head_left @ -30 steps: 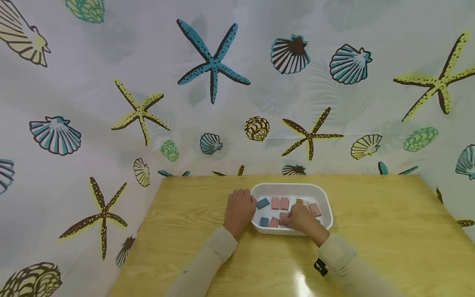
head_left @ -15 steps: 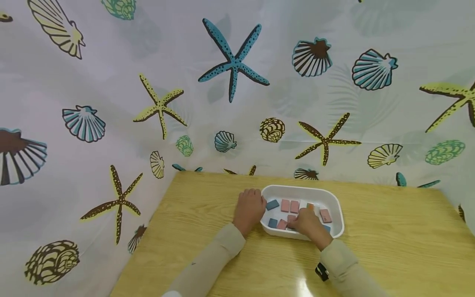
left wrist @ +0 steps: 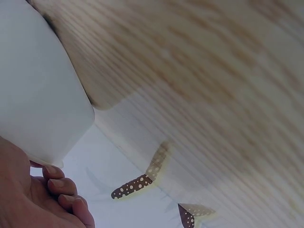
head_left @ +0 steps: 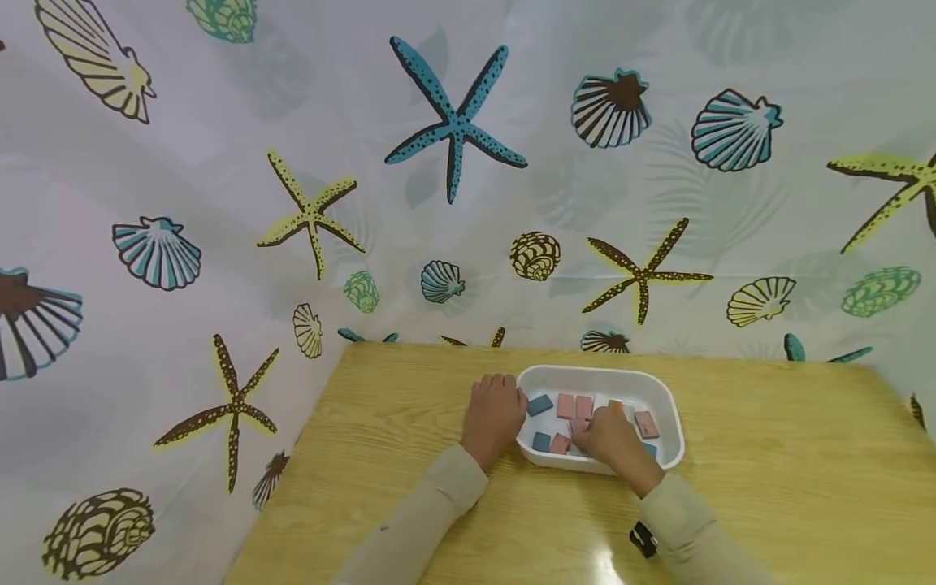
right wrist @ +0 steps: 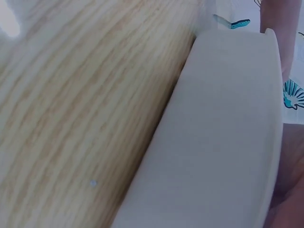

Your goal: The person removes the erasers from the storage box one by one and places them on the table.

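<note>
Delta vs half a second ago: pink block (head_left: 578, 426) at the right hand (head_left: 614, 439) has turned askew and nudged slightly farther in. Right thumb and finger look clamped on it, contact partly hidden. Still inside white tray (head_left: 556, 460), so likely mid-shuffle. Left hand (head_left: 495, 420) unchanged, curled over tray's left rim, probably steadying.

White tub (head_left: 661, 406) on wood-grain table (head_left: 768, 455)
</note>
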The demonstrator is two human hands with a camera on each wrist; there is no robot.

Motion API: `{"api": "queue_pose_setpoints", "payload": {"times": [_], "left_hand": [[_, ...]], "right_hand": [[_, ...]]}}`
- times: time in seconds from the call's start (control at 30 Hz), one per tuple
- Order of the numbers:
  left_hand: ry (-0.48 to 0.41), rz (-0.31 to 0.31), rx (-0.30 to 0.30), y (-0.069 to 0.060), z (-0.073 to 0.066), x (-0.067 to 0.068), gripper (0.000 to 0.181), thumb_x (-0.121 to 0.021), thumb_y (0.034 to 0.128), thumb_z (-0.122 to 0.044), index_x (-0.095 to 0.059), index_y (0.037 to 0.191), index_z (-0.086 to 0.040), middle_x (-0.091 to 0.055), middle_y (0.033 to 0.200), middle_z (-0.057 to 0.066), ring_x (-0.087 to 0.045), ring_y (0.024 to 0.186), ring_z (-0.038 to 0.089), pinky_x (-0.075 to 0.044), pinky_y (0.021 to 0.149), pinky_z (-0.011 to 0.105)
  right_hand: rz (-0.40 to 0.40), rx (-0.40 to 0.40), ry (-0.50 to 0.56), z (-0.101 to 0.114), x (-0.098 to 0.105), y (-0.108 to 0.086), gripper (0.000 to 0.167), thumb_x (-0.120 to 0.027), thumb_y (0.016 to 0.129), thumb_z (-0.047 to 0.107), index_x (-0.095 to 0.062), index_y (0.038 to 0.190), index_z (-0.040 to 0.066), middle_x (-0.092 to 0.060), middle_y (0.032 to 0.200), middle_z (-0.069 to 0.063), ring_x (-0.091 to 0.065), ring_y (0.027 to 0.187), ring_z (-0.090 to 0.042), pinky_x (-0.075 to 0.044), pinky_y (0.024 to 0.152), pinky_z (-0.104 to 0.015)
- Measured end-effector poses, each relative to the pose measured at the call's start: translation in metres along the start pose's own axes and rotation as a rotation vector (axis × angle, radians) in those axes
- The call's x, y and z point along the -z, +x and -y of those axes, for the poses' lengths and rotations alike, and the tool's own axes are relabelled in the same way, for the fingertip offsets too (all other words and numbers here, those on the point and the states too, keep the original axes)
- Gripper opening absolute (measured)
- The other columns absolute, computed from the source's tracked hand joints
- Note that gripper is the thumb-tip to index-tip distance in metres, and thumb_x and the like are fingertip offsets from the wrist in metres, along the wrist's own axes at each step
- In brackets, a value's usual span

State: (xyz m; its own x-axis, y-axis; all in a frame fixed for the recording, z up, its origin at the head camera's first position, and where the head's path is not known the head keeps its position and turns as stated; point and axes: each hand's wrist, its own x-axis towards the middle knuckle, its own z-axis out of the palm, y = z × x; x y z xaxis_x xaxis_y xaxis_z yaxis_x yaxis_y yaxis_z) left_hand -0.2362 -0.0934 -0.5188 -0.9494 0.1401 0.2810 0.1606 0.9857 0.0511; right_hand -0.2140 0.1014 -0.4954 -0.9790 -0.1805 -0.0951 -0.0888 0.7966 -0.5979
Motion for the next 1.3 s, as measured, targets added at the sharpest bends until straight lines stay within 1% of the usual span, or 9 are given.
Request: {"api": "queue_pose_setpoints", "payload": {"times": [0.2, 0.5, 0.6, 0.73, 0.8, 0.87, 0.97, 1.03, 1.3], "left_hand": [[-0.006, -0.016, 0.003, 0.001, -0.006, 0.001, 0.027, -0.044, 0.0952, -0.029, -0.058, 0.092, -0.007, -0.057, 0.085, 0.005, -0.052, 0.084, 0.021, -0.041, 0.075, 0.037], [-0.020, 0.008, 0.013, 0.002, -0.003, 0.000, 0.029, -0.041, 0.0964, -0.030, -0.057, 0.096, -0.007, -0.056, 0.090, 0.006, -0.051, 0.088, 0.022, -0.040, 0.079, 0.038], [-0.018, 0.006, 0.009, 0.002, -0.003, 0.000, 0.029, -0.040, 0.0966, -0.031, -0.057, 0.096, -0.007, -0.056, 0.091, 0.006, -0.051, 0.089, 0.022, -0.040, 0.079, 0.038], [-0.020, 0.006, 0.017, 0.001, -0.004, -0.001, 0.029, -0.041, 0.0965, -0.031, -0.057, 0.096, -0.007, -0.057, 0.091, 0.006, -0.051, 0.089, 0.022, -0.040, 0.080, 0.038], [-0.018, 0.008, 0.021, 0.001, -0.005, -0.002, 0.029, -0.041, 0.0964, -0.031, -0.057, 0.096, -0.006, -0.057, 0.091, 0.006, -0.051, 0.089, 0.022, -0.040, 0.080, 0.038], [-0.015, 0.008, 0.023, 0.001, -0.005, -0.002, 0.029, -0.041, 0.0964, -0.031, -0.057, 0.097, -0.006, -0.057, 0.091, 0.006, -0.051, 0.089, 0.022, -0.040, 0.079, 0.038], [-0.015, 0.011, 0.027, 0.001, -0.005, -0.002, 0.029, -0.042, 0.0962, -0.031, -0.057, 0.097, -0.006, -0.057, 0.092, 0.007, -0.051, 0.090, 0.022, -0.040, 0.080, 0.038], [-0.018, 0.014, 0.028, 0.001, -0.005, -0.001, 0.029, -0.042, 0.0961, -0.031, -0.057, 0.098, -0.006, -0.057, 0.092, 0.007, -0.051, 0.089, 0.022, -0.040, 0.079, 0.038], [-0.027, -0.007, 0.022, 0.002, -0.004, -0.003, 0.029, -0.041, 0.0958, -0.030, -0.058, 0.095, -0.006, -0.057, 0.089, 0.006, -0.051, 0.086, 0.021, -0.040, 0.075, 0.036]], "right_hand": [[-0.055, 0.020, 0.013, 0.000, 0.013, -0.005, 0.037, -0.069, 0.077, 0.015, -0.044, 0.051, 0.009, -0.033, 0.050, 0.003, -0.035, 0.046, -0.012, -0.028, 0.045, -0.026], [-0.069, 0.028, -0.021, 0.006, 0.034, -0.015, 0.026, -0.067, 0.077, 0.020, -0.058, 0.061, 0.003, -0.043, 0.056, 0.001, -0.041, 0.052, -0.014, -0.032, 0.049, -0.028], [-0.076, 0.038, -0.012, 0.006, 0.041, -0.021, 0.027, -0.066, 0.078, 0.018, -0.051, 0.059, 0.006, -0.038, 0.055, 0.002, -0.036, 0.051, -0.013, -0.029, 0.049, -0.028], [-0.095, 0.072, 0.011, 0.006, 0.049, -0.030, 0.041, -0.064, 0.078, 0.016, -0.032, 0.054, 0.012, -0.021, 0.052, 0.005, -0.021, 0.048, -0.010, -0.019, 0.047, -0.026], [-0.106, 0.077, 0.009, 0.006, 0.053, -0.036, 0.039, -0.064, 0.079, 0.017, -0.034, 0.055, 0.012, -0.023, 0.053, 0.005, -0.023, 0.049, -0.011, -0.020, 0.047, -0.027], [-0.114, 0.076, -0.001, 0.005, 0.057, -0.042, 0.032, -0.063, 0.082, 0.021, -0.045, 0.059, 0.008, -0.035, 0.055, 0.004, -0.032, 0.050, -0.010, -0.028, 0.048, -0.027], [-0.109, 0.062, -0.007, 0.003, 0.063, -0.052, 0.027, -0.061, 0.085, 0.029, -0.059, 0.075, 0.003, -0.053, 0.066, 0.000, -0.047, 0.058, -0.013, -0.040, 0.057, -0.031], [-0.103, 0.060, -0.007, 0.002, 0.066, -0.058, 0.031, -0.060, 0.086, 0.032, -0.061, 0.081, 0.002, -0.059, 0.072, -0.003, -0.051, 0.061, -0.014, -0.043, 0.061, -0.033], [-0.095, 0.028, -0.014, -0.004, 0.077, -0.082, 0.037, -0.060, 0.086, 0.041, -0.058, 0.081, 0.004, -0.060, 0.075, -0.002, -0.053, 0.067, -0.015, -0.044, 0.062, -0.033]]}}
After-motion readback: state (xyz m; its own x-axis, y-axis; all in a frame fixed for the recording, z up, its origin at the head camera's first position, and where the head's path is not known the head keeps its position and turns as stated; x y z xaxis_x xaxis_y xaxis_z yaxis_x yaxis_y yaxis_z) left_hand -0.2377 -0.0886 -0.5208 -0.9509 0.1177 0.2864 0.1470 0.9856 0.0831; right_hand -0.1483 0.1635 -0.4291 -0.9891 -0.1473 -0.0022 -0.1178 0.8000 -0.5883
